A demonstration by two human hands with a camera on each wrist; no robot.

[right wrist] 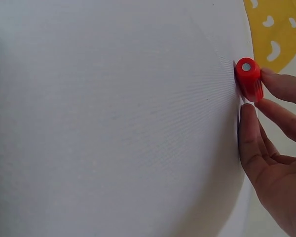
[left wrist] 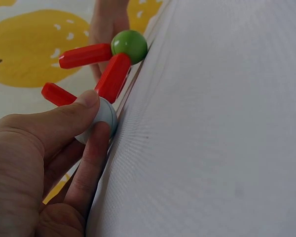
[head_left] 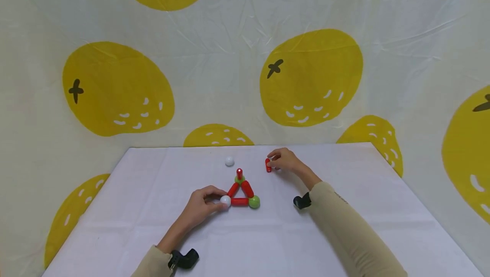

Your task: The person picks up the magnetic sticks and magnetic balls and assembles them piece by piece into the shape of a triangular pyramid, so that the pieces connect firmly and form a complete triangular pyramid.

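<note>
Left hand (head_left: pixel 202 205) pinches the white ball (head_left: pixel 225 201) at the triangle's (head_left: pixel 240 194) 8 o'clock corner, thumb and fingers curled round it. Triangle sits mid-table (head_left: pixel 153 226): three red rods, green ball (head_left: pixel 254 202) at the 4 o'clock corner, second green ball (head_left: pixel 240 179) on top with a short red rod (head_left: pixel 239 172) standing upright on it. Right hand (head_left: pixel 285 161), at 1 o'clock from the triangle, fingertips closed on a loose red rod (head_left: pixel 268 165) lying on the cloth. Spare white ball (head_left: pixel 229 161) at 11 o'clock, untouched.
</note>
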